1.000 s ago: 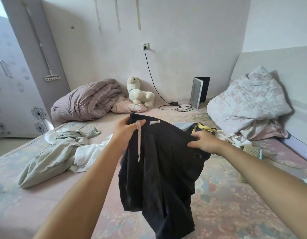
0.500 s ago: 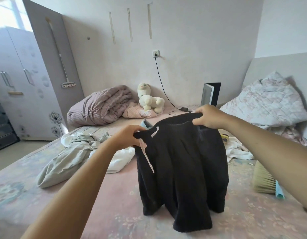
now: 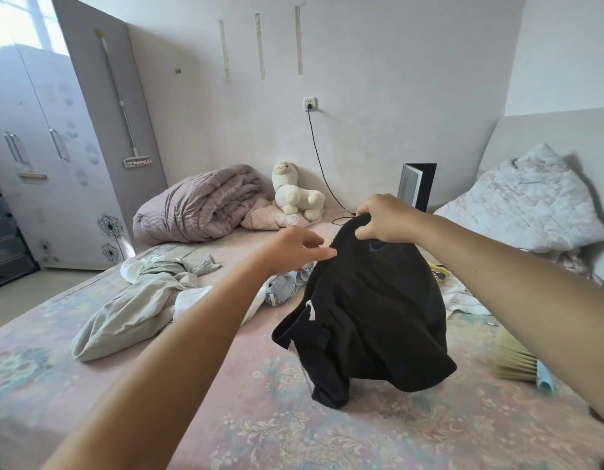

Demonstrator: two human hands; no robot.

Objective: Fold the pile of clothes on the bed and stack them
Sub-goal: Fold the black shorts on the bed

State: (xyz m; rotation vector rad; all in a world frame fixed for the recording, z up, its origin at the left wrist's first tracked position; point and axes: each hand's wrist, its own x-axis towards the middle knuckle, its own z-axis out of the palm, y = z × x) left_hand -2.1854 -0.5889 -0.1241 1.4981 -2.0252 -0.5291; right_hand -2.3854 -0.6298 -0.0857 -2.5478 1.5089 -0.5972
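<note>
Head view: right hand (image 3: pixel 383 218) at 1 o'clock of centre, fingers (image 3: pixel 363 236) curled and pinching the top edge of the black garment (image 3: pixel 371 317). Garment hangs from that one grip, bunched; its lower end looks to touch the bed (image 3: pixel 226 401) at about 5 o'clock, contact not certain. A white drawstring (image 3: pixel 309 308) shows on its left fold.

Left hand (image 3: pixel 290 247) just left of the garment's upper edge, fingers spread and mostly straight, holding nothing; whether the fingertips touch the cloth, can't tell.

Rest of the pile on the bed: pale green garment (image 3: pixel 134 307) at 9 o'clock, crumpled, with a white garment (image 3: pixel 188 295) beside it. Denim piece (image 3: pixel 282 288) between the left forearm and the black garment. More white cloth (image 3: pixel 463 300) at 3 o'clock, partly behind the right arm.

Far end, 11–12 o'clock: rolled mauve quilt (image 3: pixel 199 206), plush toy (image 3: pixel 294 193) on a pink pillow (image 3: pixel 270 217). Pale quilt (image 3: pixel 524 201) at 2 o'clock. Brush (image 3: pixel 512 359) on the bed at 4 o'clock. Wardrobe (image 3: pixel 39 147) at 9–10 o'clock, off the bed.
</note>
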